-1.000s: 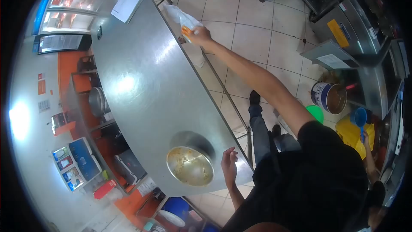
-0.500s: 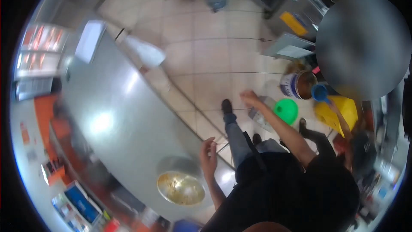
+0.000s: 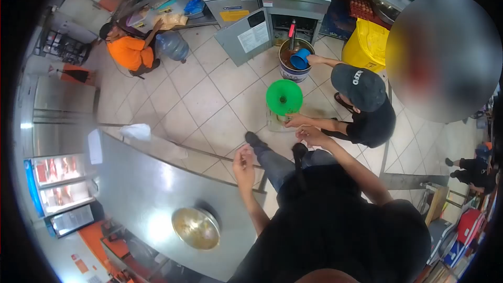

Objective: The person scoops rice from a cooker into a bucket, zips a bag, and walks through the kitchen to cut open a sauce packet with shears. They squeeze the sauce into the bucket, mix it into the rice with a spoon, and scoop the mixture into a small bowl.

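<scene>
My left hand [image 3: 243, 163] is raised beside the edge of the steel table [image 3: 131, 178], fingers loosely bent and apart, with nothing in it. In front of my body hangs my right hand [image 3: 312, 136], its fingers loosely curled and no object visible in them. Just beyond it a co-worker's hand [image 3: 297, 120] is at a clear container [image 3: 277, 123] topped by a green funnel [image 3: 284, 96]. With the other hand this crouching co-worker holds a blue jug [image 3: 300, 59] at a bucket of brown liquid [image 3: 292, 75]. A metal bowl [image 3: 196, 229] stands on the table, to the left of my left hand.
Behind the bucket stands a steel fryer cabinet with an open door [image 3: 243, 39]. A yellow bin [image 3: 367, 44] is to its right. Farther left, a person in orange [image 3: 128, 52] crouches by a large water bottle [image 3: 173, 46]. A white cloth [image 3: 136, 131] lies near the table's far end.
My view has swung right, bringing the fryer and both co-workers more fully into sight. My right hand is lower and nearer my body; my left hand stays by the table.
</scene>
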The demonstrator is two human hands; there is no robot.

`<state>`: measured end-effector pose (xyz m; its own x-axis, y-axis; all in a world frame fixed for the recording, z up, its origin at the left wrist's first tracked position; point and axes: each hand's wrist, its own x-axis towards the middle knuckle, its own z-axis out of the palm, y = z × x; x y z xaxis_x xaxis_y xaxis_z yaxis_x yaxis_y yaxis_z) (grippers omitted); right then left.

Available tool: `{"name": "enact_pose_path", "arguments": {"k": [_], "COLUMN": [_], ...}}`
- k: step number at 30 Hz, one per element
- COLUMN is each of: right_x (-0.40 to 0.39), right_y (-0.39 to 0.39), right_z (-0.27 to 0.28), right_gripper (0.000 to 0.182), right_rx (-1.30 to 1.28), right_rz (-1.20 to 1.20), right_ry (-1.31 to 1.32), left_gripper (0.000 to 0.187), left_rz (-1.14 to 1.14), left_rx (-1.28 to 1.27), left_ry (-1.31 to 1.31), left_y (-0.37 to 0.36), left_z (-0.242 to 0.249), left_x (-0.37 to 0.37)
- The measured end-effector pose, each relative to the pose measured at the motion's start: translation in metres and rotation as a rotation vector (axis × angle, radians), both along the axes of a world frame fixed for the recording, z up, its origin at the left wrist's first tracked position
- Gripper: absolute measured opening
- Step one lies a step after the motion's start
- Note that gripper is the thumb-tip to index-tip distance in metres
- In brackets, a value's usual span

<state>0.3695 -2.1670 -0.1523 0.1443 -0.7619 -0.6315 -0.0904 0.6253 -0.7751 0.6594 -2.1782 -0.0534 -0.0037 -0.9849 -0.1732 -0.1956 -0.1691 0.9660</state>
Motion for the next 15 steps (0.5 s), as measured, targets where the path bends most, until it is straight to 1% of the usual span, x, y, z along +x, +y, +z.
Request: {"name": "enact_pose_path", "arguments": {"k": [1, 2, 3, 5, 6, 8, 9, 11, 12, 14, 15], "right_x": [-0.011, -0.013, -0.016, -0.008, 0.001, 0.02, 0.033, 0.059, 0.066, 0.091, 0.099], "right_y": [0.008, 0.023, 0.033, 0.048, 0.054, 0.069, 0.078, 0.112, 0.129, 0.163, 0.183], "right_z": [0.007, 0.009, 0.004, -0.009, -0.01, -0.012, -0.012, -0.016, -0.015, -0.021, -0.046], "right_gripper": [0.017, 0.018, 0.018, 0.017, 0.017, 0.02, 0.02, 0.028, 0.028, 0.034, 0.035], "right_rx": [-0.026, -0.062, -0.075, -0.125, -0.145, -0.178, -0.204, -0.454, -0.464, -0.311, -0.463], "right_rz": [0.049, 0.077, 0.127, 0.321, 0.407, 0.634, 0.709, 0.879, 0.962, 1.267, 1.389], "right_ry": [-0.016, -0.105, -0.119, -0.166, -0.194, -0.083, -0.097, -0.196, -0.224, -0.061, -0.095], "left_gripper": [0.023, 0.023, 0.023, 0.023, 0.023, 0.022, 0.022, 0.021, 0.022, 0.022, 0.022], "left_rz": [-0.014, -0.015, 0.02, 0.121, 0.205, 0.174, 0.249, 0.354, 0.44, 0.613, 0.723], "left_rx": [-0.012, 0.023, -0.005, 0.003, -0.026, -0.079, -0.104, -0.058, -0.097, -0.103, -0.107], "left_ry": [0.018, 0.075, 0.061, 0.112, 0.087, -0.001, -0.016, -0.053, -0.065, -0.111, -0.135], "left_y": [0.017, 0.037, 0.057, 0.101, 0.121, 0.161, 0.183, 0.241, 0.27, 0.333, 0.364], "left_z": [0.009, 0.018, 0.023, 0.034, 0.033, 0.023, 0.029, 0.038, 0.033, 0.038, 0.04], "left_x": [-0.021, -0.032, -0.045, -0.061, -0.062, -0.058, -0.056, -0.053, -0.054, -0.061, -0.062]}}
